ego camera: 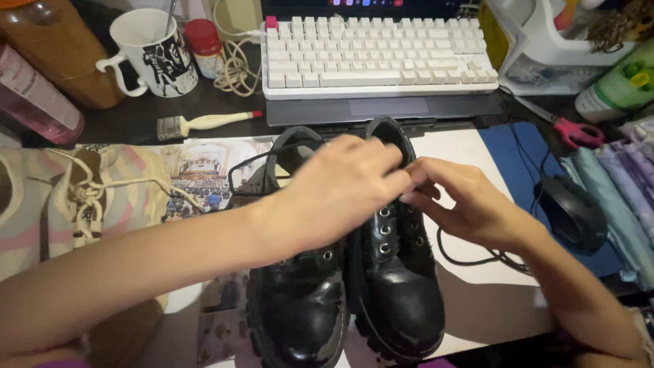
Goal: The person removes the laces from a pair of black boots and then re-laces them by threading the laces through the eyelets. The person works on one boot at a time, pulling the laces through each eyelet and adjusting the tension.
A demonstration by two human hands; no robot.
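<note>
Both my hands, left point(340, 191) and right point(470, 204), pinch the thin, limp lace point(409, 187) over the stiff, glossy boot point(398, 272); I'd grip near its eyelets.

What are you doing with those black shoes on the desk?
A person is working on a pair of shiny black boots that stand side by side on paper spread over a desk. The left hand and the right hand meet at the upper eyelets of the right-hand boot, fingers pinched at its lacing. The other boot stands beside it, a black lace looping from its top. A white keyboard sits behind them.
</note>
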